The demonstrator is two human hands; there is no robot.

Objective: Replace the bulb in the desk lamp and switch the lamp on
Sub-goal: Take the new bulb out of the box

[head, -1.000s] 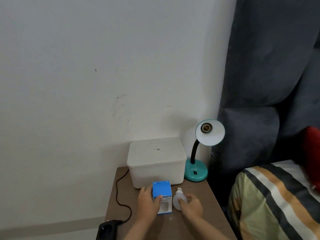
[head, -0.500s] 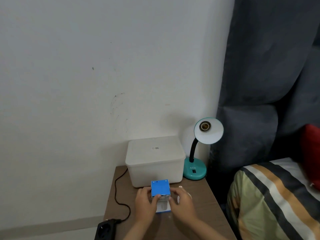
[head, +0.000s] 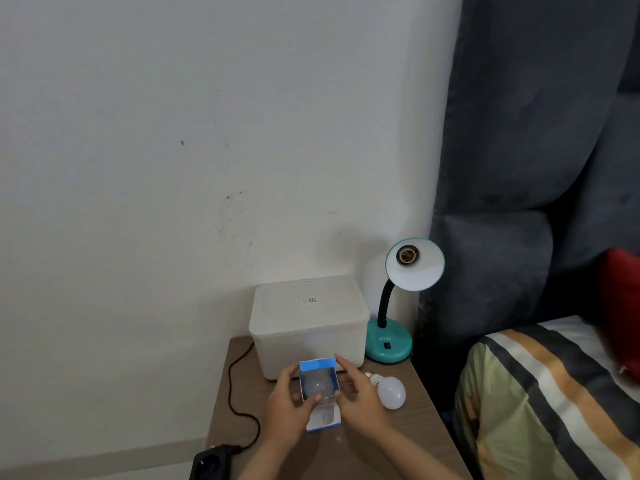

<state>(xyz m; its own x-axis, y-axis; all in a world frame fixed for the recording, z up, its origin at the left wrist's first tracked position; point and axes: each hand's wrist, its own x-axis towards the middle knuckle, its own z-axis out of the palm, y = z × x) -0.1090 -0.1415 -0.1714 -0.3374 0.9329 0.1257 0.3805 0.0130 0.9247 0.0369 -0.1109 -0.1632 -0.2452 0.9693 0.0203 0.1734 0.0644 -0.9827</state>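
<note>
A teal desk lamp stands at the back right of the wooden bedside table, its shade turned toward me with a bare socket. Both hands hold a small blue and white bulb box above the table. My left hand grips its left side, my right hand its right side. The top flap is open and a white bulb shows inside. Another white bulb lies on its side on the table, just right of my right hand.
A white lidded plastic box sits against the wall behind the hands. A black cable runs down the table's left side to a black power strip. A bed with a striped cover and a dark padded headboard lie to the right.
The right hand let go of the loose bulb, which now lies on the table, and joined the left hand on the box. The box's top flap has been opened, showing the bulb inside.
</note>
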